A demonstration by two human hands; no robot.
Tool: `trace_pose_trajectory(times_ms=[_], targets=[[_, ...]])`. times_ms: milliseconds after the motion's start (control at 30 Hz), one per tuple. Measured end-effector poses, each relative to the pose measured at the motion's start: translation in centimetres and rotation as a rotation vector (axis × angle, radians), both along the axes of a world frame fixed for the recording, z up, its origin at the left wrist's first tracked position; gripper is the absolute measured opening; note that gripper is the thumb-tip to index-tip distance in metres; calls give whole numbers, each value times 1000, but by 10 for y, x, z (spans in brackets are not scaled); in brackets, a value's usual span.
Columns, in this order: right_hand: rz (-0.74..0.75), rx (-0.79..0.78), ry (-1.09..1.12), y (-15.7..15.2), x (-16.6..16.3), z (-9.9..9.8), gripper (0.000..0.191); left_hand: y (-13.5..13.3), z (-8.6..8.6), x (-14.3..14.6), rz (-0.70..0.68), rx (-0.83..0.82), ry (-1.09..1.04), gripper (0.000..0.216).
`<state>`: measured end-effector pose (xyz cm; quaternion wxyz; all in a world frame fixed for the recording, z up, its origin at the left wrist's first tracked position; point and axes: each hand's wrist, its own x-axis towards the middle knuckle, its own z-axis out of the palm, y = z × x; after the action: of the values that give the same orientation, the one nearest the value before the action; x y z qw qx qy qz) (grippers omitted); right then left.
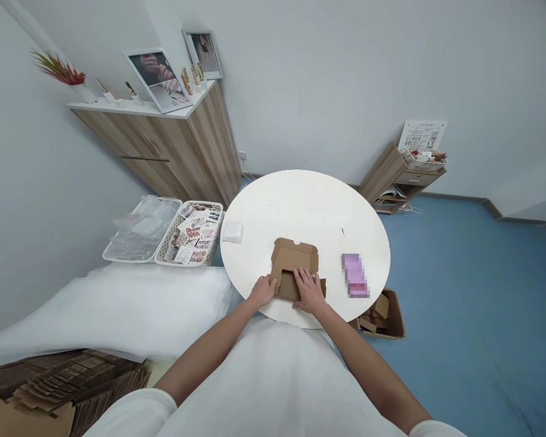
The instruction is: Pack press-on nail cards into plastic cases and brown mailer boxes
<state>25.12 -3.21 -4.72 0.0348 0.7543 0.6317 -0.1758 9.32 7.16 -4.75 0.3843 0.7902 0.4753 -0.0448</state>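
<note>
A small brown cardboard box (295,260) lies partly folded on the round white table (300,206), its lid flap standing open toward the far side. My left hand (262,290) grips the box's left side with curled fingers. Flat on the box's near panel rests my right hand (309,290), fingers stretched out and pressing down. A purple blurred item (355,275) lies on the table to the right of the box. A small white pad (233,232) sits at the table's left edge.
Left of the table stand a white basket of printed cards (195,235) and a tray of clear bags (139,233). Flat cardboard blanks (59,382) are stacked at lower left. A cardboard carton (382,315) sits on the blue floor. Wooden cabinets line the walls.
</note>
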Motion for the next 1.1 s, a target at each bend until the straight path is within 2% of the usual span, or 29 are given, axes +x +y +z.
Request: trace_pose_trajectory(times_ms=[133, 333, 633, 900, 1033, 1100], targets=[[15, -3, 17, -1, 2, 2, 115, 3, -2, -1, -33, -4, 30, 31], [29, -32, 10, 0, 2, 3, 117, 6, -2, -1, -39, -21, 62, 31], [63, -179, 69, 10, 15, 13, 129, 7, -2, -2, -36, 0, 121, 27], [73, -155, 68, 10, 8, 6, 124, 7, -3, 3, -41, 63, 169, 20], [90, -147, 82, 10, 11, 8, 122, 5, 2, -7, -76, 68, 93, 30], [101, -140, 94, 10, 13, 11, 121, 4, 7, -13, -110, 87, 5, 58]])
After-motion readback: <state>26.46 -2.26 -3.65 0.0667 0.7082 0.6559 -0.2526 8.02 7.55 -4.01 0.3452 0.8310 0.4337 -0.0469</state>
